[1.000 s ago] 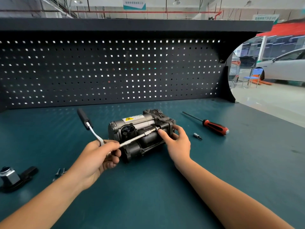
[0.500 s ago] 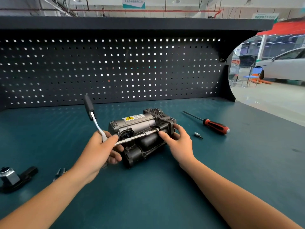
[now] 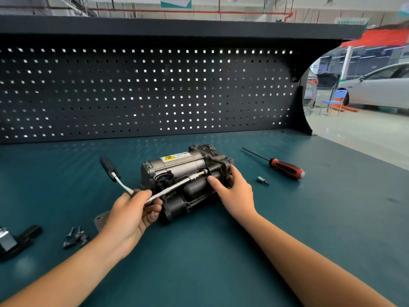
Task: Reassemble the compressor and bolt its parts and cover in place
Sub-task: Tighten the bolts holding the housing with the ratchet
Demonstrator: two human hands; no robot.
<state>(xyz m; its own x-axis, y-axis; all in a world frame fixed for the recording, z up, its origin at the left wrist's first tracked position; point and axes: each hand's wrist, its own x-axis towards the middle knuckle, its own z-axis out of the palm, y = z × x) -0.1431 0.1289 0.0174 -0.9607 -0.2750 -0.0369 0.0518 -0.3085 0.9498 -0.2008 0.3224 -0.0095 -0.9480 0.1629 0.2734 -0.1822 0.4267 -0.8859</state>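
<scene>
compressor (image 3: 177,167) mid-desk | left hand (image 3: 130,214) clenched round ratchet wrench (image 3: 174,186), extension into housing | right hand (image 3: 235,193) clasping compressor's right end | judged heavy, rigid, stable; hold by metal body

I'm at a car workshop: a teal workbench (image 3: 221,251) backed by a dark pegboard (image 3: 143,96). The gear here is a screwdriver (image 3: 285,168), a ratchet wrench (image 3: 109,166) and a compressor (image 3: 177,165). Bare pipes (image 3: 199,11) run under the ceiling, and a white car (image 3: 380,89) stands on the polished floor (image 3: 358,134) beyond.
</scene>
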